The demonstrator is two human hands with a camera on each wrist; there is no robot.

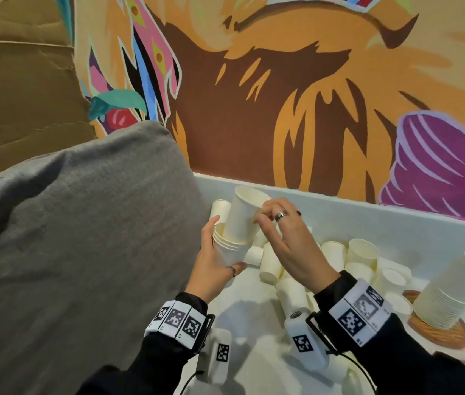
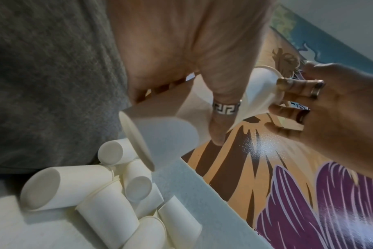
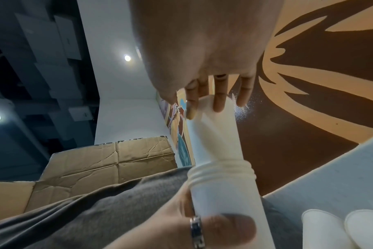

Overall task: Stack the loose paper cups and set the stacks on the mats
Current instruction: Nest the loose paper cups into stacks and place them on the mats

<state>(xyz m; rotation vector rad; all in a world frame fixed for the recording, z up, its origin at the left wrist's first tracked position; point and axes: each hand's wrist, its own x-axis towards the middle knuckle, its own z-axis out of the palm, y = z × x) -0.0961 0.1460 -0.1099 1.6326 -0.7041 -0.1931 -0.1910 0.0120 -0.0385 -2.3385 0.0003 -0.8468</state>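
Observation:
My left hand (image 1: 220, 252) grips a short stack of white paper cups (image 1: 230, 248) (image 3: 224, 188) held upright above the table's back left. My right hand (image 1: 279, 223) pinches the rim of a single white cup (image 1: 244, 215) (image 3: 215, 131), whose base sits partly inside the stack's top. In the left wrist view the stack's base (image 2: 160, 134) faces the camera and my thumb with a ring lies along it. Several loose cups (image 1: 334, 260) (image 2: 91, 193) lie on the white table (image 1: 254, 323). A tall upside-down stack (image 1: 451, 292) stands on a woven mat (image 1: 439, 332) at the right.
A grey cushion (image 1: 83, 238) rises at the left, right next to my left hand. A painted wall (image 1: 282, 109) stands close behind the table's raised white back edge (image 1: 368, 212). Flattened cardboard (image 1: 17, 67) leans at the far left.

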